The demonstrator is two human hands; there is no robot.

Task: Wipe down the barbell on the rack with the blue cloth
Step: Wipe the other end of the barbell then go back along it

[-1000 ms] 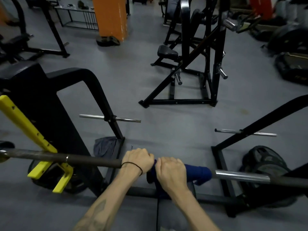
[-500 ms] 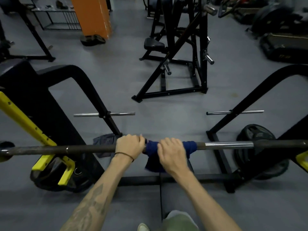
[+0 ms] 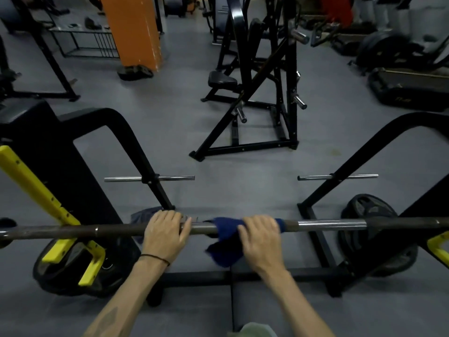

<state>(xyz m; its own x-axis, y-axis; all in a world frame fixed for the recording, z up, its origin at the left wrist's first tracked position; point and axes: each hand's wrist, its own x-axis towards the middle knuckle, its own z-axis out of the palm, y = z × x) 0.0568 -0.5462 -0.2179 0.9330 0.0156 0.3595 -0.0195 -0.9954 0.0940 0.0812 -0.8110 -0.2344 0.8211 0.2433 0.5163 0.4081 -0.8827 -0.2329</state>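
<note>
Grey rubber flooring (image 3: 243, 186) stretched across the gym, crowded with black steel machines. Nearest stood a black rack (image 3: 136, 147) with yellow hooks (image 3: 36, 190), and across those hooks lay a long dark steel barbell (image 3: 330, 224), level from one edge of the view to the other, with a shinier bare stretch right of centre.

The person's left hand (image 3: 165, 237) sat on the bar left of centre, fingers curled over the top and thumb towards the middle, its grip closed round the bare steel. A thin black band (image 3: 155, 258) circled that wrist. The right hand (image 3: 261, 239) sat just beside it to the right, its grip closed over a dark blue cloth (image 3: 226, 242) wrapped round the bar. Cloth showed on both sides of that hand, a narrow edge to its right and a loose fold hanging below the bar to its left. A short bare length of bar lay between the two hands.

Black weight plates (image 3: 374, 237) leaned on the floor by the rack's right foot, and more sat under the yellow hook on the left. Chrome storage pegs (image 3: 175, 178) stuck out from the rack's slanted legs. Farther off stood an orange pillar (image 3: 132, 30) and a black seated machine (image 3: 255, 93).
</note>
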